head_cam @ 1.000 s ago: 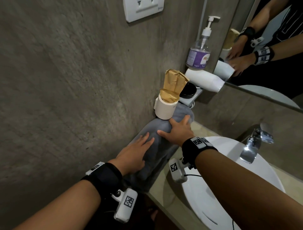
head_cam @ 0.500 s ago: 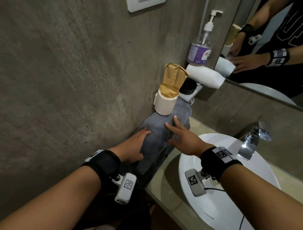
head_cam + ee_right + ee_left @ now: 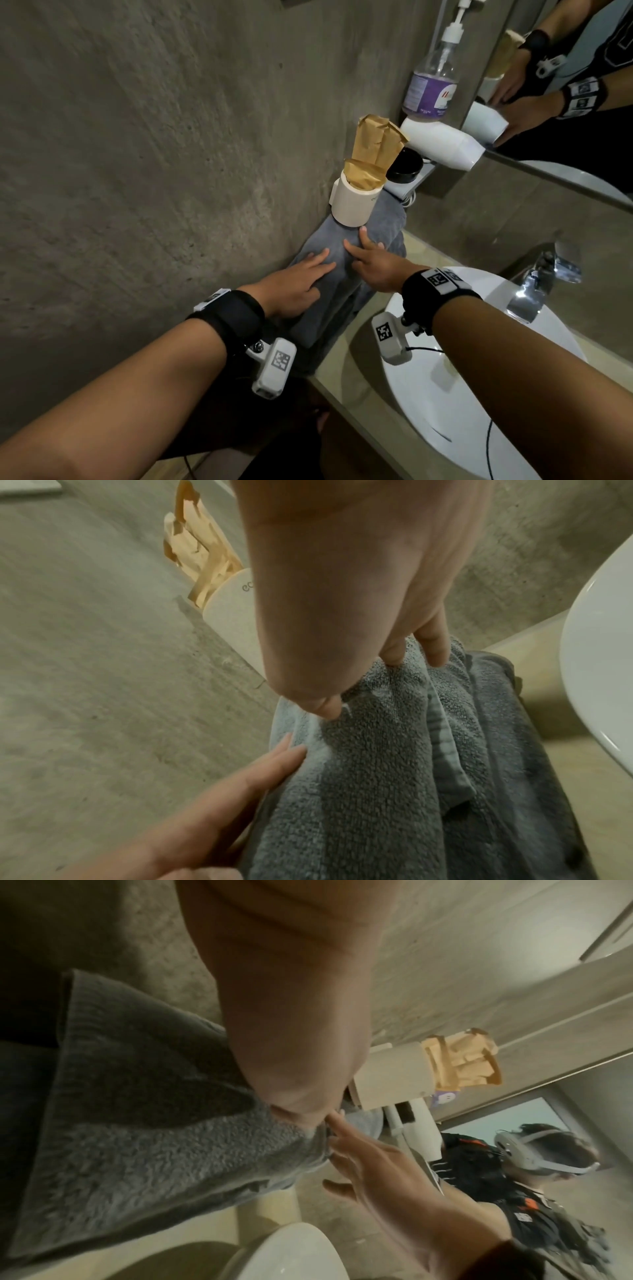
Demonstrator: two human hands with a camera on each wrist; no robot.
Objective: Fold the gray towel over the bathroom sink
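The gray towel (image 3: 325, 315) lies folded in a long strip on the beige counter, between the concrete wall and the white sink (image 3: 462, 394). My left hand (image 3: 298, 277) lies flat on its near half, fingers straight. Just beyond it my right hand (image 3: 370, 260) rests spread fingers on the far half, below the cup. In the right wrist view my right fingertips (image 3: 428, 653) press into the towel (image 3: 377, 791), and my left fingers (image 3: 274, 761) lie along its wall-side edge. The left wrist view shows my palm on the towel (image 3: 154, 1150).
A cream cup holding brown paper (image 3: 352, 202) stands at the towel's far end, against the wall. Behind it are a white hair dryer (image 3: 442, 142), a soap pump bottle (image 3: 431, 85) and the mirror (image 3: 565, 102). The chrome faucet (image 3: 544, 277) stands right of the basin.
My right hand left the towel's far end, drew back toward the sink, and now touches the towel again with spread fingers. My left hand slid a little farther along the towel.
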